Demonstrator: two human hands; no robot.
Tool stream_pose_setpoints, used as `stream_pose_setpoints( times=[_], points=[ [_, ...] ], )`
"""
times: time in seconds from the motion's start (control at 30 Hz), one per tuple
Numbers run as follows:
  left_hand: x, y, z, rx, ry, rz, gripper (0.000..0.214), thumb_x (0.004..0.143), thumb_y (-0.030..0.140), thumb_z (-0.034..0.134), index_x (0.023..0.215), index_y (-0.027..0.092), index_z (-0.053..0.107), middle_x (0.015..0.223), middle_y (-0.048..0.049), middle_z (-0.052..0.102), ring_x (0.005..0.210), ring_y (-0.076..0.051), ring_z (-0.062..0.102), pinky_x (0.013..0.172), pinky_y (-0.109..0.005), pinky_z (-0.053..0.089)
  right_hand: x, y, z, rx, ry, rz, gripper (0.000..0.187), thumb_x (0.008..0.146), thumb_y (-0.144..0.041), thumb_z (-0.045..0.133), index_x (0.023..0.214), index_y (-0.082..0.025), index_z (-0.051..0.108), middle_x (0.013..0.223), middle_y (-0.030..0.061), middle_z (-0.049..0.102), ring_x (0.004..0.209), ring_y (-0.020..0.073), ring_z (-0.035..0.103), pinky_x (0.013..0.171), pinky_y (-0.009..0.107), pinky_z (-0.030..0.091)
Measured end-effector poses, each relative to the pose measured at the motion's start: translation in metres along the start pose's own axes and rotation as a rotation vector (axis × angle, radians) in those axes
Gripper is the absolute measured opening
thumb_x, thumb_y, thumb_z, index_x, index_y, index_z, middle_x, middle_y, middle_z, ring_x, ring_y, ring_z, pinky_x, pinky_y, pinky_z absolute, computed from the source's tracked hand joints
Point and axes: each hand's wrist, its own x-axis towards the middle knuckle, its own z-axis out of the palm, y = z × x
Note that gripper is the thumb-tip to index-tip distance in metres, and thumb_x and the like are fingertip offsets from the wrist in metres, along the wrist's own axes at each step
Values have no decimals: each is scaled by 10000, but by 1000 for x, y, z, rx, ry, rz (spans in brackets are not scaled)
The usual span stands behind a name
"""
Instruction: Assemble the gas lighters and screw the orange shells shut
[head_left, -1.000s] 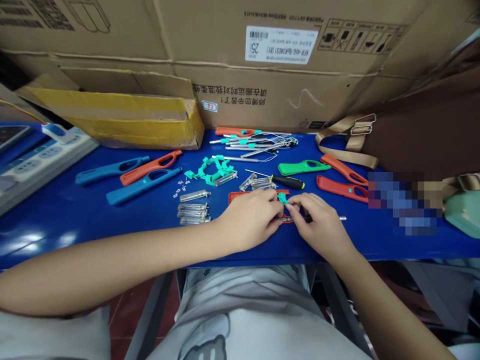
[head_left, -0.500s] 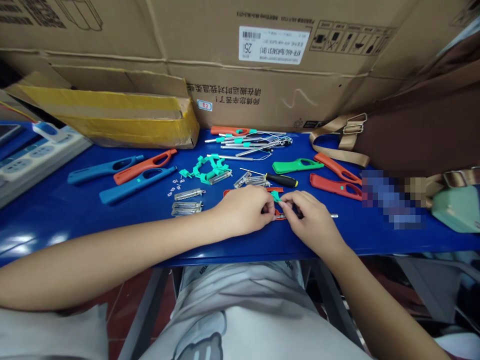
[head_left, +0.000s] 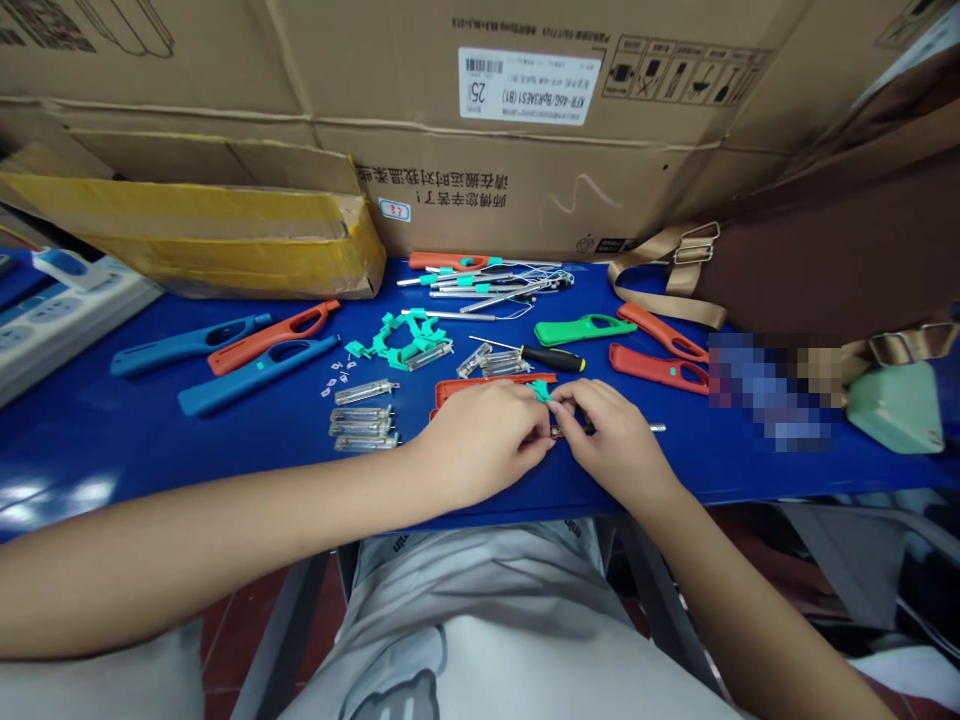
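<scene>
My left hand [head_left: 491, 440] lies over an orange-red lighter casing [head_left: 457, 388] on the blue table, its fingers curled down at the casing's right part. Facing it, my right hand [head_left: 622, 440] has thumb and forefinger pinched at a small turquoise trigger [head_left: 539, 389]. From under the right hand pokes the end of a metal tube [head_left: 658, 427]. My fingers hide most of the casing and what lies inside. Clear fuel tanks [head_left: 364, 428] lie left of the left hand, and a black-and-yellow screwdriver [head_left: 553, 358] is just beyond the hands.
Turquoise triggers [head_left: 401, 345] and metal lighter tubes with wires [head_left: 480, 290] lie farther back. Blue casings [head_left: 259, 375] are at left; a green casing [head_left: 577, 330] and red casings [head_left: 660, 368] at right. Behind stand a cardboard box [head_left: 420, 90], a yellow-taped box [head_left: 300, 250] and a brown bag [head_left: 810, 220].
The view has shifted slightly to the right. More of the orange-red casing shows beyond my left hand. Both hands stay close together at the casing, with fingers slightly moved.
</scene>
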Motion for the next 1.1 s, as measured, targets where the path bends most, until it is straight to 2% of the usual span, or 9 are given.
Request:
stream_pose_setpoints(
  times=[0.13, 0.23, 0.33, 0.47, 0.57, 0.7, 0.83, 0.97, 1.1],
  points=[
    [-16, 2, 9, 288, 34, 177, 198, 993, 198, 544, 966, 154, 734, 917, -54, 722, 864, -246, 654, 758, -388, 541, 0, 0, 0, 4, -9, 4, 79, 985, -194, 569, 941, -179, 633, 801, 31, 627, 788, 205, 578, 726, 325, 435],
    [-29, 1, 12, 402, 97, 262, 165, 958, 148, 587, 1040, 131, 729, 926, -62, 718, 856, -247, 651, 706, -371, 538, 0, -1, -1, 5, -15, 13, 77, 986, -196, 569, 942, -184, 631, 794, 27, 620, 783, 204, 571, 728, 327, 433],
    [-40, -2, 9, 475, 133, 307, 159, 933, 138, 619, 1042, 122, 733, 906, -62, 719, 827, -248, 652, 639, -363, 522, 1, -2, 0, 3, -8, 12, 76, 984, -196, 573, 939, -183, 633, 787, 26, 616, 775, 201, 569, 728, 328, 436],
    [-49, -11, 6, 464, 168, 321, 180, 960, 146, 589, 1070, 143, 732, 984, -63, 741, 882, -243, 669, 642, -358, 519, 0, -3, 0, -22, 27, -23, 92, 987, -206, 574, 929, -179, 640, 773, 28, 612, 758, 200, 565, 726, 334, 445],
    [-52, -20, 7, 366, 207, 294, 184, 1001, 193, 560, 1058, 185, 734, 993, -36, 749, 889, -218, 675, 688, -344, 527, 0, -5, -3, 0, 23, -77, 94, 991, -205, 572, 928, -186, 639, 807, 35, 650, 784, 198, 583, 751, 335, 463],
    [-53, -26, 8, 177, 235, 221, 207, 1027, 254, 550, 1000, 210, 750, 968, -14, 760, 880, -178, 696, 774, -314, 542, 0, -10, -10, 6, -99, -166, 89, 1001, -219, 567, 959, -198, 643, 938, 48, 702, 887, 206, 625, 790, 339, 485],
    [-51, -28, 0, -6, 234, 130, 182, 1008, 284, 591, 1035, 199, 750, 985, -24, 772, 904, -176, 706, 822, -304, 551, 0, -13, -18, -22, -173, -195, 132, 1023, -240, 525, 1004, -202, 650, 989, 62, 706, 933, 214, 636, 819, 353, 501],
    [-47, -34, -11, -24, 308, 15, 157, 981, 264, 612, 1035, 190, 739, 971, -38, 748, 900, -195, 691, 784, -313, 551, 2, -14, -24, -82, -218, -205, 161, 1032, -245, 501, 991, -204, 651, 992, 68, 706, 948, 218, 641, 816, 354, 501],
    [-44, -41, -13, -22, 250, -61, 228, 927, 229, 641, 1133, 190, 732, 1038, -60, 704, 962, -224, 688, 793, -334, 570, 4, -15, -25, -132, -263, -215, 157, 1024, -237, 509, 992, -199, 658, 1002, 68, 703, 954, 224, 648, 795, 349, 499]
  ],
)
